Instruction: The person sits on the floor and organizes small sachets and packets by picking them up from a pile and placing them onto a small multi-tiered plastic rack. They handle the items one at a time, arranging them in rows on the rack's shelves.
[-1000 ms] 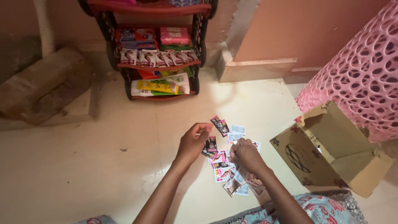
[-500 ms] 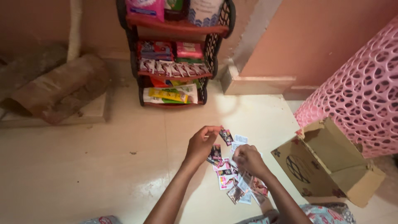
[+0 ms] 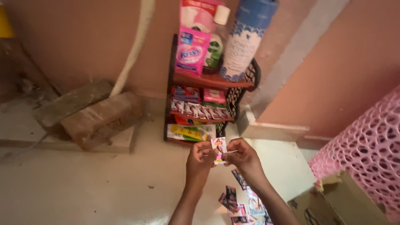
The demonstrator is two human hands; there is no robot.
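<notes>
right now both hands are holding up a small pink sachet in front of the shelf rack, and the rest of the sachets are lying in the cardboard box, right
Not quite. Both the left hand and right hand do hold the small pink sachet in front of the shelf rack, but the head view shows the other sachets lying on the floor, beside the cardboard box.

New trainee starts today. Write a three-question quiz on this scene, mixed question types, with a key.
1. True or false: both hands hold one small sachet between them.
2. Where do the loose sachets lie? A) on the rack's top shelf B) on the floor below the hands C) inside the pink basket
3. Fill in: the shelf rack stands against the ___.

Key
1. True: left hand and right hand both pinch it.
2. B
3. wall
</notes>
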